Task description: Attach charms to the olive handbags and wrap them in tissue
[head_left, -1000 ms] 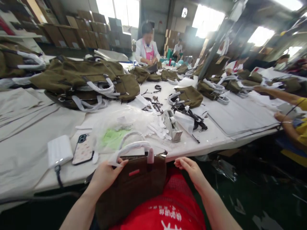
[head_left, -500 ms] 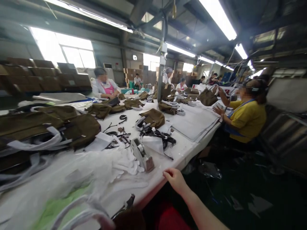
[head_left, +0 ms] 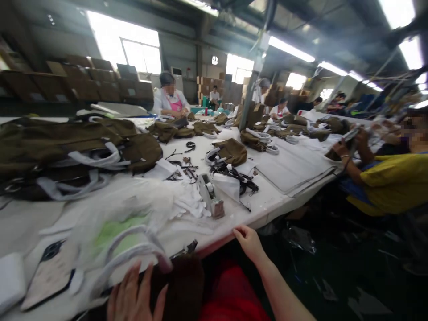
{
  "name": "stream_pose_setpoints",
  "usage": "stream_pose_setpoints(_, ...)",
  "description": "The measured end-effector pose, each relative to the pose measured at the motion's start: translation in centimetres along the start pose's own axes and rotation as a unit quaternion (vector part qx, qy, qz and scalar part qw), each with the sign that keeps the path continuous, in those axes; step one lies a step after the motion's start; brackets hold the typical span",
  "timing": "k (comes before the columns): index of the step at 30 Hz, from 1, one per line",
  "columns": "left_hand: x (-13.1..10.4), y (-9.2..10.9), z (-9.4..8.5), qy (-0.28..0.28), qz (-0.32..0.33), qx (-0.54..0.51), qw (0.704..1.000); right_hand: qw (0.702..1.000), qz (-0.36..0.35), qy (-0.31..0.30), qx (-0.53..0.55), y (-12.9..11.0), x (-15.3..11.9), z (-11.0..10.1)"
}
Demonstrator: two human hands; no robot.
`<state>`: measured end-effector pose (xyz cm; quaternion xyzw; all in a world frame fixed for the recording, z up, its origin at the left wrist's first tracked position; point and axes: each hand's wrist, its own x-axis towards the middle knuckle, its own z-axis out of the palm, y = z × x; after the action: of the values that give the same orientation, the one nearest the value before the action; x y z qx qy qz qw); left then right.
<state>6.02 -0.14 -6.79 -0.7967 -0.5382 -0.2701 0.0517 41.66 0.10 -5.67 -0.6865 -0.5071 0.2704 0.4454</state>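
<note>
Bag (head_left: pixel 186 281) dark brown; handle wraps (head_left: pixel 133 251) white; phone (head_left: pixel 51 277) pale, spotted.

Left grip (head_left: pixel 133 292) spread over brown bag (head_left: pixel 185 281), tape dispenser (head_left: pixel 210 196)

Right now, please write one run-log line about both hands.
left hand: open over dark bag | right hand: fingers curled, by table edge | tape dispenser: on table | phone: on table

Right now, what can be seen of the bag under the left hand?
The bag looks like dark brown fabric, with two arched handles in pale wrapping. It is at the near edge of the table, handles arching over it. The left hand lies over the bag, fingers spread. The bag's lower part is out of frame.
</note>
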Motion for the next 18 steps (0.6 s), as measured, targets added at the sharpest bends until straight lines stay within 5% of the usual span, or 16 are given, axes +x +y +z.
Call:
stream_pose_setpoints(4, 1.0, 2.1, 0.3, 0.005, -0.07, 0.04, 0.997, 0.998, 0.011, -0.065, 0.021, 0.1, -1.9, 1.0)
stream_pose_setpoints(10, 1.7, 1.2, 0.7, -0.052, -0.037, 0.046, 0.997, 0.99, 0.02, -0.135, 0.036, -0.6, -3.8, 2.9)
stream_pose_setpoints(18, 1.2, 0.4, 1.8, -0.026, -0.009, 0.043, 0.999, 0.987, -0.088, -0.119, -0.07, -3.7, -0.6, 5.4)
